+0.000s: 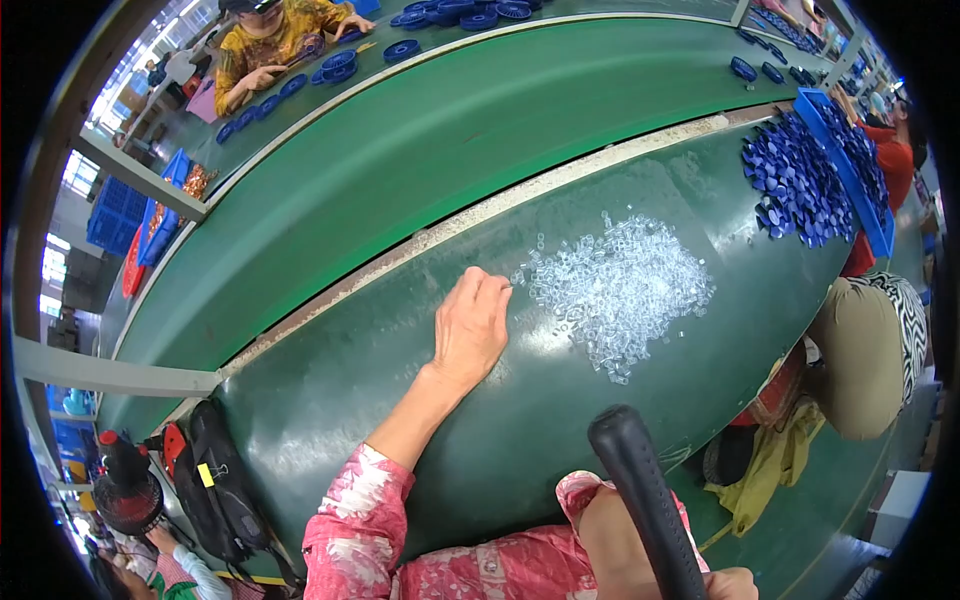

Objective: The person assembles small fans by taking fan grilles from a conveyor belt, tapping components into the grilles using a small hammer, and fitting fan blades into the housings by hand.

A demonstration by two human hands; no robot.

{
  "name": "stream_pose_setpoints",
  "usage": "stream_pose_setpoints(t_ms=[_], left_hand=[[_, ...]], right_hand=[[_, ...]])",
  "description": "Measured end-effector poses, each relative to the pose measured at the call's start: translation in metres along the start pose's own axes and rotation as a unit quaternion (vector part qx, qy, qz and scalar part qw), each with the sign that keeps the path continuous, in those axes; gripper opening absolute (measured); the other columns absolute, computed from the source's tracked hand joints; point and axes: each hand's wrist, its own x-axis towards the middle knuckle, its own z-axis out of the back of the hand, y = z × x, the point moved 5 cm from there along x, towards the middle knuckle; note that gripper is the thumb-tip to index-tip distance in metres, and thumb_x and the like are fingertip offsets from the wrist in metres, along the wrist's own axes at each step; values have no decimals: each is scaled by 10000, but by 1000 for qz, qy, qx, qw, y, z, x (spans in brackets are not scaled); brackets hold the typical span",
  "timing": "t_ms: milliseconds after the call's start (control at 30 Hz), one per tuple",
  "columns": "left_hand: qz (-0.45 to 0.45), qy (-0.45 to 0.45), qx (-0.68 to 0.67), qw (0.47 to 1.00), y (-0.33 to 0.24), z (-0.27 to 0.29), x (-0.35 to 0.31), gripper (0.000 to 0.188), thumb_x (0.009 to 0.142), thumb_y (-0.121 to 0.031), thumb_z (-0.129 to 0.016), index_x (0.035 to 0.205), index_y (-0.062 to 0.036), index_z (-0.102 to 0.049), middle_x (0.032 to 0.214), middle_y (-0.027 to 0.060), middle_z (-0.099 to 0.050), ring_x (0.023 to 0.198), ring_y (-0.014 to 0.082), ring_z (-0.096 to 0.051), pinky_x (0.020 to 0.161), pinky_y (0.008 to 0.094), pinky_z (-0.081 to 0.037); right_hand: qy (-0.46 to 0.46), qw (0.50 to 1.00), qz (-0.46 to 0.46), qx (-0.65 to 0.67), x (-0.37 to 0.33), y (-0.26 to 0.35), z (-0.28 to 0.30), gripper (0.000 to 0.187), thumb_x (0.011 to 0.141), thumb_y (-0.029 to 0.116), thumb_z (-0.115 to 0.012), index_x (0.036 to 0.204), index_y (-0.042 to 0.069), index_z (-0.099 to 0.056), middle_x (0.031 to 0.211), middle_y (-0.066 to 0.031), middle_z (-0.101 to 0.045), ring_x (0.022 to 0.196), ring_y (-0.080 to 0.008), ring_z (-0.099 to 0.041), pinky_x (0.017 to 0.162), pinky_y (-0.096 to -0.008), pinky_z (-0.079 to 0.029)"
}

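My left hand (472,322) is over the green tabletop (400,490), its fingers bent and pressed together. Its fingertips meet the left edge of a pile of small clear plastic pieces (625,290); whatever they pinch is too small to make out. At the lower edge, only part of my right hand (732,583) shows, beside a black curved bar (645,490) with a dotted seam. The bar partly covers my right forearm (612,540). The fingers of that hand are hidden, so whether it grips the bar is unclear.
A green conveyor belt (400,200) runs behind the table's pale ledge. Dark blue pieces (795,180) heap beside a blue tray (872,215) at right. A black bag (215,480) and a small fan (128,498) are at left. Across the belt, a person (270,50) handles blue round parts.
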Motion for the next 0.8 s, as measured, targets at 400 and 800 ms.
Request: stream_pose_setpoints(t_ms=[400, 800], left_hand=[[121, 27, -167, 978, 8, 13, -4, 241, 838, 14, -661, 1067, -14, -588, 994, 131, -558, 778, 264, -613, 697, 367, -510], [27, 5, -57, 998, 0, 12, -3, 142, 841, 17, -641, 967, 8, -577, 955, 151, -536, 883, 341, -576, 726, 434, -504]], right_hand=[[18, 999, 40, -15, -2, -16, -10, 130, 813, 34, -585, 756, 111, -498, 691, 75, -501, 463, -42, -494, 388, -231, -363], [58, 998, -35, -7, 0, -19, -16, 124, 834, -2, -585, 791, 100, -530, 690, 31, -510, 422, -85, -455, 401, -293, -379]])
